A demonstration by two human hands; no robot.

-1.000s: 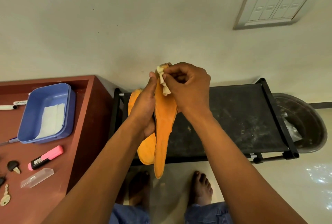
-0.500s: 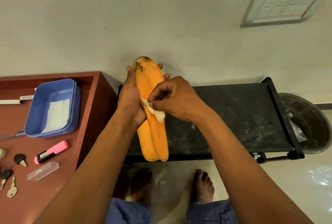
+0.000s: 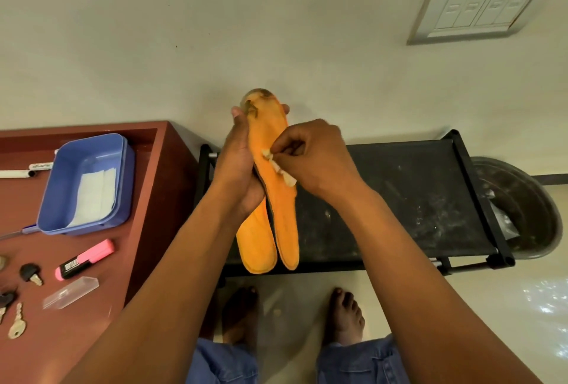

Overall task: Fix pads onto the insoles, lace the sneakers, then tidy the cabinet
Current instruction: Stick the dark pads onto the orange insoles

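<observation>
The left hand (image 3: 242, 168) is gripping 2 orange insoles (image 3: 270, 199) upright above the black rack (image 3: 399, 199), while the right hand (image 3: 313, 159) is pinching a whitish pad (image 3: 281, 168) against the front insole. Judged from this, padding is only beginning; no sneakers are showing, so lacing and cabinet tidying are remaining.

left hand (image 3: 242, 165) grips 2 insoles (image 3: 270, 199) | right hand (image 3: 313, 159) pinches pad (image 3: 281, 168)

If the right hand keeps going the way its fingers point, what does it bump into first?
The right hand points its fingers leftward at the orange insole, pinching a pale pad against it. So the insole comes first, with the left hand probably right behind it.
</observation>
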